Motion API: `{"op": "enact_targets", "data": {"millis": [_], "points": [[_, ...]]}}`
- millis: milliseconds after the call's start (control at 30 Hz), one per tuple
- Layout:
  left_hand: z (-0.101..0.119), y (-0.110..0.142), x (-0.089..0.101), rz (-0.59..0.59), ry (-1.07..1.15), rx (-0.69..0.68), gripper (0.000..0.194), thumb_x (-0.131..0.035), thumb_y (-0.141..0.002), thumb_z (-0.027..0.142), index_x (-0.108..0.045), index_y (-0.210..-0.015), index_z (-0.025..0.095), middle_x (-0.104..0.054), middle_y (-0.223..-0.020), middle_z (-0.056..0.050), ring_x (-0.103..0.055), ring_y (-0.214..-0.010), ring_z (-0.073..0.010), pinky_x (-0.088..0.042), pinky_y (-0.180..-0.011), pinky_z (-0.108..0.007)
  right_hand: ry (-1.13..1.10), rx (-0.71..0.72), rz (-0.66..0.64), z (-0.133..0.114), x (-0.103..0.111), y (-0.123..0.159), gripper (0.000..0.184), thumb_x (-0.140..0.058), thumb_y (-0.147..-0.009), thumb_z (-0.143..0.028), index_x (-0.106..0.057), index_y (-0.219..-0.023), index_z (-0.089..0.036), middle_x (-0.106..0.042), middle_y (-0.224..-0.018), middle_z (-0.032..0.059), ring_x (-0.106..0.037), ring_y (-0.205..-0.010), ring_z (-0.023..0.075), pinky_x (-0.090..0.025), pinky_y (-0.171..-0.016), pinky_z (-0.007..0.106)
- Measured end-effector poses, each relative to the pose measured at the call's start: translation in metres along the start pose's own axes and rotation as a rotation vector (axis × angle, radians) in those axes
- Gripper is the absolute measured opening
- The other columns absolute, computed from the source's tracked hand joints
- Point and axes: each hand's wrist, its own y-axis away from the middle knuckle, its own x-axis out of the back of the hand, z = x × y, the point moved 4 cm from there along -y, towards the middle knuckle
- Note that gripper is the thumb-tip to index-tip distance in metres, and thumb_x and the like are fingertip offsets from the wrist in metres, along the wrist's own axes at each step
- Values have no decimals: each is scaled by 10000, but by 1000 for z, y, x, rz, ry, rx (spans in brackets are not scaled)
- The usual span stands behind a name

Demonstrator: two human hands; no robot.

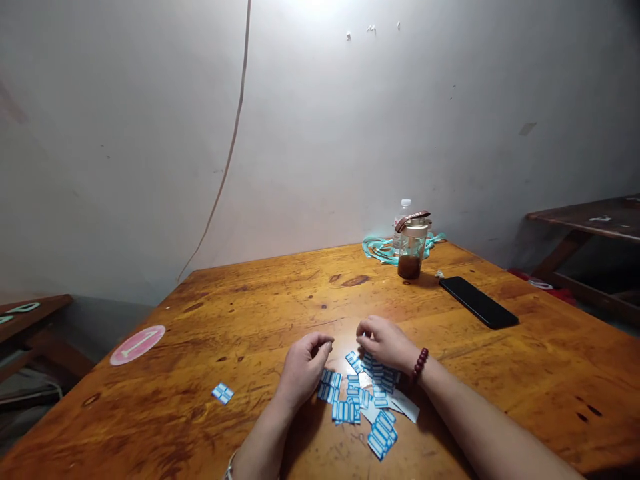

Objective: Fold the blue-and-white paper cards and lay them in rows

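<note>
My left hand (pixel 304 364) rests on the wooden table (pixel 260 300) with its fingers curled into a pinch; what it holds is too small to make out. My right hand (pixel 384 342), with a dark bead bracelet on the wrist, lies just to the right, fingers curled over a pile of small blue-and-white labels (pixel 367 400). The labels spread between and below both hands. One loose blue label (pixel 223 393) lies apart at the left.
A black phone (pixel 479 302) lies at the right. A lidded jar with brown liquid (pixel 411 250), a plastic bottle and teal cords (pixel 380 248) stand at the far edge by the wall. A pink round sticker (pixel 137 345) lies at the left edge. Wooden benches flank the table.
</note>
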Motion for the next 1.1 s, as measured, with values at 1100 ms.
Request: {"op": "enact_targets", "data": {"millis": [1100], "points": [[28,23,-40,-507,-121,-251,38,-536,-706,187,-566,-684,183,-562,-741,3,-490,-732,-132,-357,-663,-224,-24,-280,-110,48,5,-1,93,-479,-656,-178,-569,-670,-157,-585,-586,-12,-471,-512,81,-262,-452,175]]}}
